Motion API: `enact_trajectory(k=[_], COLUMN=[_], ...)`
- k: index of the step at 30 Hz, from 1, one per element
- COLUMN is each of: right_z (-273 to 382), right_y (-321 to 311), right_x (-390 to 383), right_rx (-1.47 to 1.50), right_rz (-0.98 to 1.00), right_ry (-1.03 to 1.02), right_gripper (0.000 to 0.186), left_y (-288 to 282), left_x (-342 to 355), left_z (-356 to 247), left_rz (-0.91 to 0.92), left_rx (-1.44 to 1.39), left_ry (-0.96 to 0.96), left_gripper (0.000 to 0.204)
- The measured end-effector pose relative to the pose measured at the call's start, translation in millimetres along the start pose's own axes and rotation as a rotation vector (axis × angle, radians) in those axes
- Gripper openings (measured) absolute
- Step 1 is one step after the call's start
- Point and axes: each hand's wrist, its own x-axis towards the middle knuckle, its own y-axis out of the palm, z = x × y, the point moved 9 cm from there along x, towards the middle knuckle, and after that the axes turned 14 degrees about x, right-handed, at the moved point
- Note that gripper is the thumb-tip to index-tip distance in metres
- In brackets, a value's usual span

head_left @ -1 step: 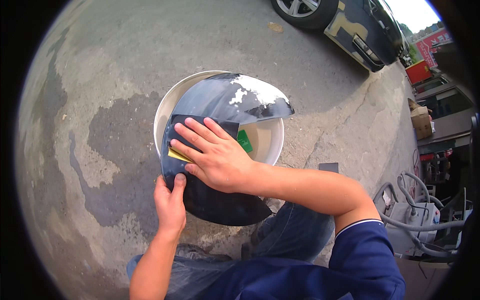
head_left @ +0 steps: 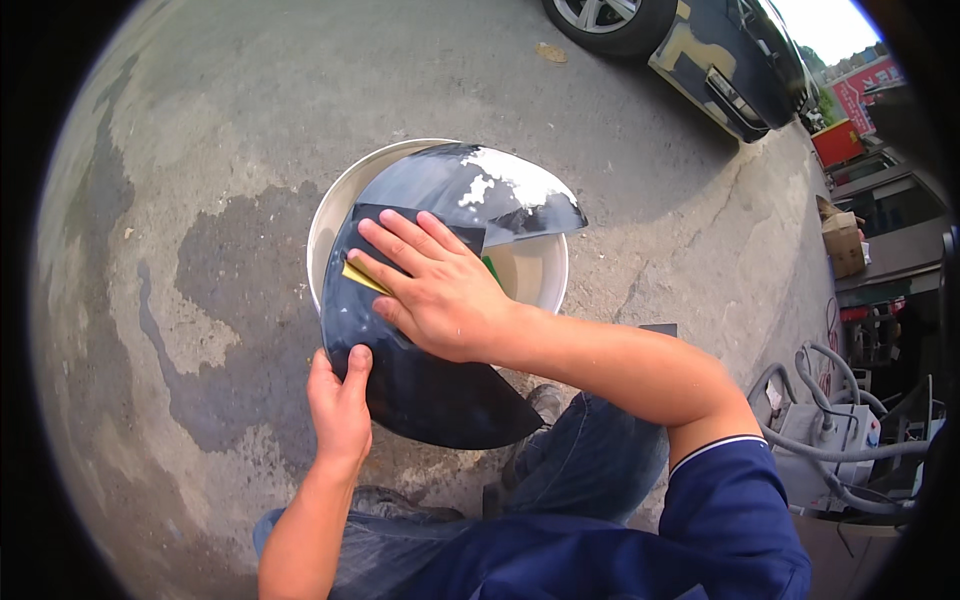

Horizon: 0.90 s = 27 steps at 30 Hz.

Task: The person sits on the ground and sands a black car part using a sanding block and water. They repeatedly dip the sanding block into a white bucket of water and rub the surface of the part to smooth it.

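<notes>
A glossy dark curved panel (head_left: pixel 440 405), with a white patch (head_left: pixel 515 178) at its far right, lies across a pale round bucket (head_left: pixel 563 275). My right hand (head_left: pixel 445 295) presses flat on the panel, fingers stretched, over a dark sheet of sandpaper (head_left: pixel 468 236). A folded yellow side of that sheet shows between index finger and thumb. With the thumb on top, my left hand (head_left: pixel 340 405) grips the panel's near left edge; its other fingers are mostly hidden. Inside the bucket a sliver of something green (head_left: pixel 490 266) shows past the sandpaper.
A dark car (head_left: pixel 690 60) with bare tan patches stands at the far right, its wheel (head_left: pixel 610 25) on the concrete. Grey hoses (head_left: pixel 850 455) run from a box-like machine at the right. A cardboard box (head_left: pixel 843 245) sits beyond. A small dark sheet (head_left: pixel 660 329) lies beside my right forearm.
My right hand and the sandpaper have slid a little farther away and slightly right along the panel, covering more of the green thing. My left hand keeps its place.
</notes>
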Motion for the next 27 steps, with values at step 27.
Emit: enact_trajectory(k=[27], right_z=[-243], right_y=[-234], right_x=[-182], right_rx=[0.212], right_rz=[-1.01], right_ry=[0.861], right_gripper=[0.044], left_y=[-12], left_x=[9], left_z=[-31], left_rz=[-0.031], left_rx=[-0.201], left_ry=[0.081], left_gripper=[0.016])
